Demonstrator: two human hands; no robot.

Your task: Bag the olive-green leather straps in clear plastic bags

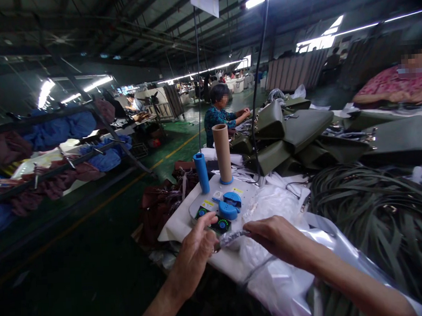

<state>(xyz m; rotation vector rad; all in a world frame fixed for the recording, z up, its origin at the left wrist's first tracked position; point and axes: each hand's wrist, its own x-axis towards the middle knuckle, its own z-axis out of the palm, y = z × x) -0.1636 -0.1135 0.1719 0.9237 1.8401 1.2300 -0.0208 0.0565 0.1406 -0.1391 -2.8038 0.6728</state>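
Observation:
A short dark strap wrapped in clear plastic film (pixel 232 237) stretches between my two hands, with a bit of metal showing near its left end. My right hand (pixel 277 234) pinches the strap's right end. At the other end my left hand (pixel 194 246) has its lower fingers closed on the strap, while the index finger sticks out above. Just beyond the hands sits a white tabletop machine (pixel 246 191) with a blue round dispensing part (pixel 229 206) and lit green dials (pixel 221 225). A brown cardboard tube (pixel 222 152) and a blue cylinder (pixel 201 172) stand upright on it.
Crumpled clear plastic (pixel 273 206) covers the table's right side. Beyond it lie piled dark-green bags (pixel 301 129) and a heap of green straps (pixel 372 206). Brown bags (pixel 157 203) are left of the machine. A black cable (pixel 259 75) hangs down. Two co-workers (pixel 221 110) sit nearby.

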